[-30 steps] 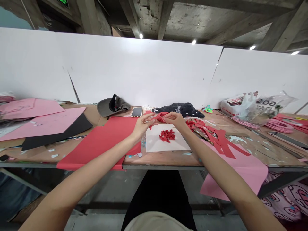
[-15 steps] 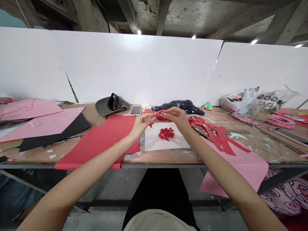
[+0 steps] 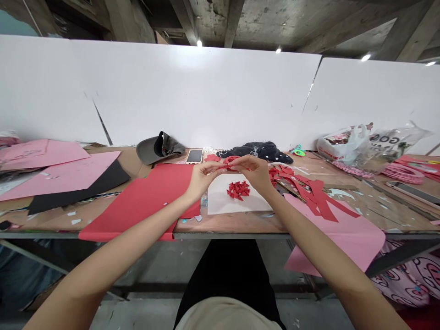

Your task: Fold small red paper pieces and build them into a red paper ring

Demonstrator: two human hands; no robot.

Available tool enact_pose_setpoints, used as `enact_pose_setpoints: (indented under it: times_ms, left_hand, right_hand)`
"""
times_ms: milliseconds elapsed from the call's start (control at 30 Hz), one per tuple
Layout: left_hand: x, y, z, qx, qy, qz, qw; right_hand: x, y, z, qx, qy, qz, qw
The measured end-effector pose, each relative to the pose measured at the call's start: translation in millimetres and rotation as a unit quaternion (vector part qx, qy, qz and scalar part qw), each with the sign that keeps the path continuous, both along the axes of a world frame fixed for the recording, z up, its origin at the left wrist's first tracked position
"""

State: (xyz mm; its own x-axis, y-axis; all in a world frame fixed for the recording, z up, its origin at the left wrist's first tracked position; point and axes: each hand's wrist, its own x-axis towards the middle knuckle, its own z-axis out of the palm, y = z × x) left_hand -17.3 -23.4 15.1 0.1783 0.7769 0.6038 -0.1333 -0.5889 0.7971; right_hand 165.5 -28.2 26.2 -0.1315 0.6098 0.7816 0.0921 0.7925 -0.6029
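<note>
Pinching red paper [image 3: 231, 160], left hand [image 3: 203, 176] and right hand [image 3: 253, 172] nearly shut

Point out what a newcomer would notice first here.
At the centre of the wooden table, the left hand and right hand hold a curved band of folded red paper. Below them, a heap of small folded red paper triangles sits on a white card. To the left lies a large red paper sheet.

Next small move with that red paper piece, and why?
Probably hold the curved red paper piece in the left hand and reach the right hand down to the pile of folded red paper triangles: that pile lies on the white sheet just below both hands.
</note>
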Motion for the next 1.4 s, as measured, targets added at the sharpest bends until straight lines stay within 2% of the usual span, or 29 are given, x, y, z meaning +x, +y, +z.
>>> enact_pose_setpoints:
  times_ms: [367, 567, 1000, 1400]
  left_hand:
    - [-1.3, 2.2, -0.5, 0.037, 0.027, 0.024, 0.999]
    - [-0.4, 1.1, -0.3, 0.027, 0.012, 0.001, 1.0]
    - [-0.1, 1.9, -1.6, 0.009, 0.003, -0.005, 1.0]
    - [-1.8, 3.5, -3.0, 0.041, 0.032, 0.027, 0.998]
  right_hand:
    - [2.0, -0.3, -1.0, 0.054, -0.037, -0.061, 0.996]
    - [3.1, 0.8, -2.3, 0.087, -0.042, -0.055, 0.994]
    - [4.9, -0.7, -0.7, 0.129, -0.085, -0.064, 0.986]
    - [4.3, -3.5, 1.4, 0.136, -0.1, -0.074, 0.983]
